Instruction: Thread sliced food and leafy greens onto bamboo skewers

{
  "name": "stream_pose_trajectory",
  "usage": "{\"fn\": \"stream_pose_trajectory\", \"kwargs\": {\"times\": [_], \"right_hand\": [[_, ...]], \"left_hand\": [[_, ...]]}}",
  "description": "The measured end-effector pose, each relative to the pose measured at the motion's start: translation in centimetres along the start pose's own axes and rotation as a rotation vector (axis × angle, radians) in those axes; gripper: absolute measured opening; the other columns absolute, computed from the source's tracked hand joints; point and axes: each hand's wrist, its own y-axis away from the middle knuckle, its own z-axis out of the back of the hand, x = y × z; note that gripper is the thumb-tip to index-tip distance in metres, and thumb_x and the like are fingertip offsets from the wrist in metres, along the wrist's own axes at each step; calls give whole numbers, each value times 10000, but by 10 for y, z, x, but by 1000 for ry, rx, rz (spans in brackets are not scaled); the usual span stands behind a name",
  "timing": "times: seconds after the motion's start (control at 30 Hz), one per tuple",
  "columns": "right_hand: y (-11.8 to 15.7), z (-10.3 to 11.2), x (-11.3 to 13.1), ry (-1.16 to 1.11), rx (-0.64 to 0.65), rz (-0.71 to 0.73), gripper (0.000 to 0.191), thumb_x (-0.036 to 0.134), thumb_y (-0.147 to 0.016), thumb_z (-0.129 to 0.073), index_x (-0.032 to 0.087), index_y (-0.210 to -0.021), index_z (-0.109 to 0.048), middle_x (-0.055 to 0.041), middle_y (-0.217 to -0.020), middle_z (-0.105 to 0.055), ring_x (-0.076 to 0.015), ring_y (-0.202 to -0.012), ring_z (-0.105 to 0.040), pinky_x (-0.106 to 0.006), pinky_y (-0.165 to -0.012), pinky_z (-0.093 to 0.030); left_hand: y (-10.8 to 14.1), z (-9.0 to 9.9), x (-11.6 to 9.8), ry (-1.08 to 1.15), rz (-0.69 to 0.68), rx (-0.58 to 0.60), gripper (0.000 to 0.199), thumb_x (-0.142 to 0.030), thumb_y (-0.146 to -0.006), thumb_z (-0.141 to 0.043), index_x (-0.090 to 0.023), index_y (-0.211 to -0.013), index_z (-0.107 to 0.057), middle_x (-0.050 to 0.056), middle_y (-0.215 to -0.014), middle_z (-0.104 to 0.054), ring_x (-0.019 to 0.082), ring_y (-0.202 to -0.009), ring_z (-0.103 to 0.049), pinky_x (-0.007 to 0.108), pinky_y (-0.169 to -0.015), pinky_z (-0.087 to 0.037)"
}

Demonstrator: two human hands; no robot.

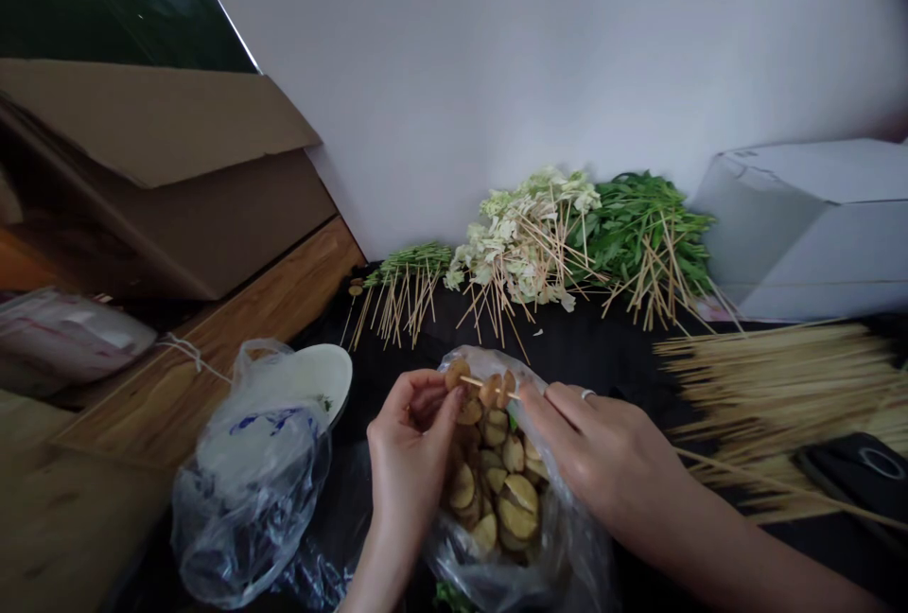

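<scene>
My left hand [411, 452] pinches a round brownish potato slice [457, 373] at the tip of a thin bamboo skewer [471, 381]. Two more slices [491, 392] are threaded on the skewer, close to my right fingers. The skewer's other end is gripped in my right hand [614, 457], which wears a ring and hides part of the stick. Directly below both hands, a clear plastic bag [578, 551] lies open, full of loose potato slices [517, 507].
Skewered green stalks [415, 258], pale cabbage leaves [489, 249] and leafy greens [631, 216] lie along the wall. Bare skewers [773, 376] and a black phone [851, 466] are at right. At left are a white bowl [337, 372], plastic bag [248, 490] and cardboard box [170, 216].
</scene>
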Motion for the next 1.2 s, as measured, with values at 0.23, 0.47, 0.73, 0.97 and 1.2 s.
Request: {"fn": "stream_pose_trajectory", "kwargs": {"times": [0.23, 0.47, 0.73, 0.97, 1.2], "right_hand": [[6, -2, 1, -25, 53, -7, 230, 14, -862, -475, 89, -977, -659, -40, -721, -594, -175, -556, -552, -310, -500, -374], [5, -7, 3, -39, 103, -8, 222, 13, -835, -508, 100, -980, -651, -35, -742, -606, -172, -546, -552, -313, -469, -335], [2, 0, -16, 53, 67, -72, 234, 4, -868, -500, 95, -1005, -667, -25, -717, -570, -191, -583, -562, -323, -518, -359], [4, -2, -17, 57, 77, -71, 213, 25, -903, -509, 94, -1034, -663, -23, -726, -575, -177, -612, -558, -308, -544, -355], [4, -1, -18, 41, 74, -71, 205, 55, -925, -491, 103, -1024, -665, -23, -724, -580, -174, -611, -553, -308, -544, -366]], "left_hand": [[7, 2, -1, -134, -34, 35, 171, -295, -841, -758, -201, -955, -673, 41, -885, -791, 198, -815, -771, 275, -755, -622], [12, -5, -6, -105, -29, 130, 144, -266, -850, -733, -212, -977, -695, 53, -927, -800, 210, -842, -775, 276, -772, -616], [-9, 25, -11, -373, -187, 112, 125, -289, -848, -720, -233, -944, -777, 74, -997, -765, 241, -938, -721, 368, -884, -569], [-6, 21, -10, -730, -318, 341, 293, -115, -727, -717, -233, -988, -775, 84, -1020, -722, 302, -998, -644, 467, -872, -531], [-4, 12, -13, -726, -388, 371, 195, -133, -792, -707, -256, -932, -764, 81, -1078, -726, 313, -1066, -612, 494, -891, -503]]}}
